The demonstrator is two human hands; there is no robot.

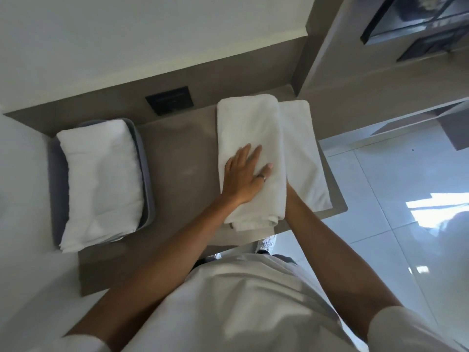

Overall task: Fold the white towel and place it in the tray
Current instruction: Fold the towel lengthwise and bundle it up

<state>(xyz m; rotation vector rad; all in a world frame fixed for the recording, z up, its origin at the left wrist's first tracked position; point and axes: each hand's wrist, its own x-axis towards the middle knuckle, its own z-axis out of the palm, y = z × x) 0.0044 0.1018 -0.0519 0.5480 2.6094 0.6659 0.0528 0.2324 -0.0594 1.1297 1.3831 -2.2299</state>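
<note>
The white towel (pixel 250 138) lies part-folded on the worktop (pixel 177 153), right of the tray (pixel 146 158). The left hand (pixel 243 175) presses it flat, open; the right hand (pixel 289 193) is tucked beneath, its grip hidden. Lifting carelessly could spill the folds.

The white towel (pixel 250 138) is soft, matt terry cloth. Left of it, the grey tray (pixel 59 179) looks like smooth plastic, holding another folded cloth towel (pixel 101 179). The counter (pixel 177 153) beneath is matt taupe; the floor tiles (pixel 380 189) to the right are glossy.
</note>
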